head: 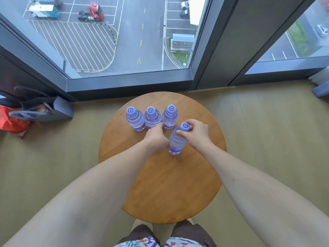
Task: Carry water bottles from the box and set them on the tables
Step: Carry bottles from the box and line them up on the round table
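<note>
So a fourth clear plastic water bottle with a purple cap [177, 139] is being set down on the round wooden table [160, 184], tilted a bit and just in front of the row. It's pinched up at the neck and cap by the right hand [195, 133], fingers curled round it. The left hand [156, 135] is tucked low against the bottle's side, fingers bent, but whether it's actually gripped there or only steadied can't be told from this angle.

Three matching purple-capped bottles [151, 118] are already lined up upright at the far side of the table, close together, maybe touching.

For the step in hand: the base should probably be brought flat before the neck is let go, since a grip that high lets the bottom swing. It would be best slotted in at the right end of the row, and the nearest standing bottle is what could get knocked, being right beside the left knuckles.

Around it: a dark tote bag with grey handles [46, 111] and a red plastic bag [12, 122] are sat on the floor at the left by the big window [124, 41]. The box isn't in view.
</note>
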The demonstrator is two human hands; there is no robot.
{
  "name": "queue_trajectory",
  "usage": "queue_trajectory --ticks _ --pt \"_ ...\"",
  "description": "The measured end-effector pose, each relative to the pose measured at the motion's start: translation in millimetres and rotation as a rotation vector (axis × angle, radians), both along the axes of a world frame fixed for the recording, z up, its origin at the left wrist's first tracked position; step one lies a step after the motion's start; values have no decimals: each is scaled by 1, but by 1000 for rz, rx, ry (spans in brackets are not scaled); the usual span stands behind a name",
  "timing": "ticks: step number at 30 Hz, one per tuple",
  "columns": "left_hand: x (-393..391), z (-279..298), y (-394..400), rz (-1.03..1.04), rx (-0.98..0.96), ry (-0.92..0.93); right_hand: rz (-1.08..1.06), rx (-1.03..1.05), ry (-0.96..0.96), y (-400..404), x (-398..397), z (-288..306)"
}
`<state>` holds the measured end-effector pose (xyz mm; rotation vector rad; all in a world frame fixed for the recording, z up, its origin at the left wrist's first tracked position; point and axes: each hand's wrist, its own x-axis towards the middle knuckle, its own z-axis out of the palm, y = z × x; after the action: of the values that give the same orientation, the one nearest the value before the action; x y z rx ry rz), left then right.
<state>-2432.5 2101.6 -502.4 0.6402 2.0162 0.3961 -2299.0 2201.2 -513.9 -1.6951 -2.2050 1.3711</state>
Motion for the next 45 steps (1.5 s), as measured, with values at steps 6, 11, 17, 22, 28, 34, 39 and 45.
queue_trajectory --ticks 6,11,17,22,28,34,39,45 --pt "-12 -7 -19 50 -105 -6 -104 118 -48 15 -2 -4" --pt "-12 -15 -31 108 -131 -4 -162 161 11 20 -12 -6" --pt "-18 -19 -36 135 -140 25 -183 196 64 27 -21 -8" --pt "-17 -18 -38 139 -136 21 -210 218 82 32 -22 -9" --pt "-15 -18 -40 125 -133 30 -228 202 105 32 -26 -9" --pt "-18 -18 -43 117 -143 30 -176 165 81 34 -25 -1" --pt "-25 -10 -40 81 -120 40 -201 118 -15 27 -24 14" --pt "-35 13 -35 9 -43 77 -64 142 -153 0 -20 36"
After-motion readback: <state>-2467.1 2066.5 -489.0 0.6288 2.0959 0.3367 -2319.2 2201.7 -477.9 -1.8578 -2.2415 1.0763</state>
